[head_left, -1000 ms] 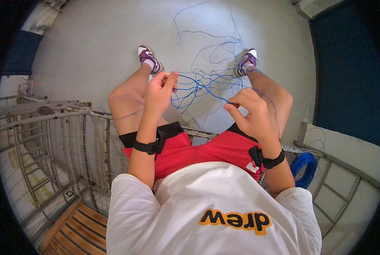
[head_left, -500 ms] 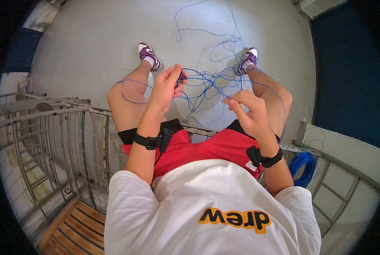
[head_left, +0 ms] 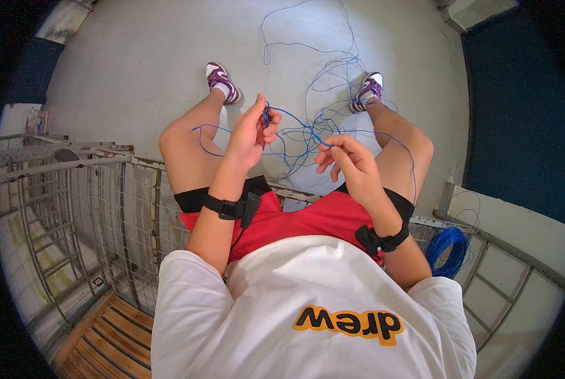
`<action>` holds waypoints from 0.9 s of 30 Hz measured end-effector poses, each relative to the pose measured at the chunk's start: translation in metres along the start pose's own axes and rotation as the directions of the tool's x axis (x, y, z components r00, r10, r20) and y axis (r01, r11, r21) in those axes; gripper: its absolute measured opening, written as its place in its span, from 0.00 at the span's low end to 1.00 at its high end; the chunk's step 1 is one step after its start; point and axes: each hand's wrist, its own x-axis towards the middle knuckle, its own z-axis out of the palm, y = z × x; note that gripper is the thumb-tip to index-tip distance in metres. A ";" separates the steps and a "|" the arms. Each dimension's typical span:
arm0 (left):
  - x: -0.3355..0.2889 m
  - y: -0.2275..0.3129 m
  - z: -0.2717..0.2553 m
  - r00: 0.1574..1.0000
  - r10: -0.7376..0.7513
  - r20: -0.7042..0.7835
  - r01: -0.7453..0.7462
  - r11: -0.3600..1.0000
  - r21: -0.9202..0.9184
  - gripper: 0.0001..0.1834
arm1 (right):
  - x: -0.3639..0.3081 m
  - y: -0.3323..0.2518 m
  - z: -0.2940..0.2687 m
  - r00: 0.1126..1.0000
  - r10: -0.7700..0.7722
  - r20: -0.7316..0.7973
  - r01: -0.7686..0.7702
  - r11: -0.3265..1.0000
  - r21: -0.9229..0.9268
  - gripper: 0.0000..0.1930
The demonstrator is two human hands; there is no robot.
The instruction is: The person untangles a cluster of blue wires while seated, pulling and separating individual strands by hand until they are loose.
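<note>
A long blue cord (head_left: 293, 116) runs between my two hands in the head view. My left hand (head_left: 252, 131) is closed on a few gathered turns of it, the thumb pointing up and a loose end trailing over my left knee. My right hand (head_left: 350, 161) pinches the cord between thumb and fingertips, its other fingers curled. Below and beyond the hands hang tangled loops of the same cord, which spread over the floor around my right shoe (head_left: 367, 92). One strand crosses my right thigh.
On the right lies a coil of blue cord (head_left: 447, 251) beside a metal frame (head_left: 513, 294). Metal railing and wire mesh (head_left: 140, 218) stand at the left, with a slatted wooden board (head_left: 115, 338) below. The pale floor (head_left: 150, 69) stretches out ahead, and a dark blue panel (head_left: 516, 114) stands right.
My right hand has moved left and slightly down, nearer my left hand. The loops hanging between the hands have dropped lower, and a single stretch of cord now spans the gap.
</note>
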 end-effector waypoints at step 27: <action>-0.036 0.013 0.057 0.956 0.294 -0.027 -0.276 0.924 0.265 0.12 | 0.000 0.010 -0.012 0.963 0.036 0.268 -0.188 0.800 0.569 0.11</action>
